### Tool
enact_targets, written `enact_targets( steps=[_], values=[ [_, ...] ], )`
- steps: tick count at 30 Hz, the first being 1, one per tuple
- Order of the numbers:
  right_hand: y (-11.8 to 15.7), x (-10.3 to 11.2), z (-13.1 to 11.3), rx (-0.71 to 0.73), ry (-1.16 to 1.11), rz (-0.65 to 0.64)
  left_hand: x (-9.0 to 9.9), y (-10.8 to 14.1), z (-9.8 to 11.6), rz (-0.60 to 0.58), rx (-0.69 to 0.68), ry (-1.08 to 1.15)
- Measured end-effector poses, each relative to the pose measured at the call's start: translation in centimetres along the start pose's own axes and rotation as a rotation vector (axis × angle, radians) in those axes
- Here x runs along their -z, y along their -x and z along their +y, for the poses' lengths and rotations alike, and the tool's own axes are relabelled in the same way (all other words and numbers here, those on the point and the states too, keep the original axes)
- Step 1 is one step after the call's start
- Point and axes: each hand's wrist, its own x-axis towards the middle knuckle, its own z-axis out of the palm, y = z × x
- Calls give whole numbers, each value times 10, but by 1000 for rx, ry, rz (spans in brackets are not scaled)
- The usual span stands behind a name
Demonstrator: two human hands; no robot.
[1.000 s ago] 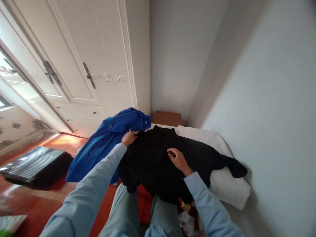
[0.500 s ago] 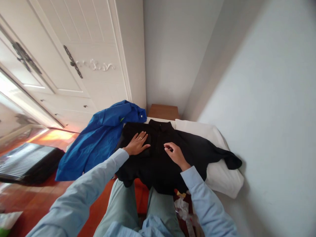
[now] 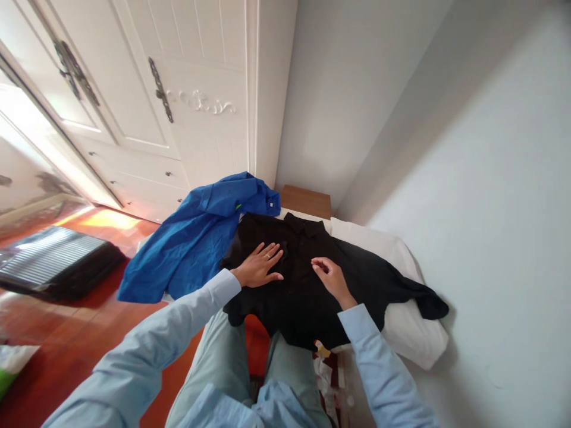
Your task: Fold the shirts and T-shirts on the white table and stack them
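A black collared shirt (image 3: pixel 297 309) lies spread over my knees and a white padded surface, its collar pointing away from me. One sleeve (image 3: pixel 401 282) stretches out to the right; on the left side the cloth looks folded in, though dark on dark hides the detail. My left hand (image 3: pixel 259 266), with a ring on one finger, rests flat on the shirt's left chest, fingers spread. Over the front to the right of the buttons, my right hand (image 3: pixel 331 278) has its fingers curled in towards the thumb. Whatever is between those fingertips is too small to make out.
A blue garment (image 3: pixel 187 238) lies just left of the shirt. White bedding (image 3: pixel 414 342) shows at right, against a pale wall (image 3: pixel 504 238). A brown wooden box (image 3: pixel 306 201) stands behind, beside a white wardrobe (image 3: pixel 205 142). A black ridged case (image 3: pixel 57 261) lies on the reddish floor.
The view has swung left, so everything sits further right. My left hand stays flat on the shirt, and the cloth under it looks smoother. My right hand keeps its curled shape.
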Motion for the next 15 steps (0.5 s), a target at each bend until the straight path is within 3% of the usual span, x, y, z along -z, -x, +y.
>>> enact_targets(
  steps=[4,9,12,15],
  values=[
    [5,2,-7,7,-1,21,-14,5,-7,33,-26,46],
    [33,27,-28,114,41,350,-20,2,-17,90,-44,73],
    [57,57,-26,-18,-40,466,-10,-9,-13,61,5,81],
    [79,97,-2,-268,-157,555,9,-31,12,89,22,62]
  ],
)
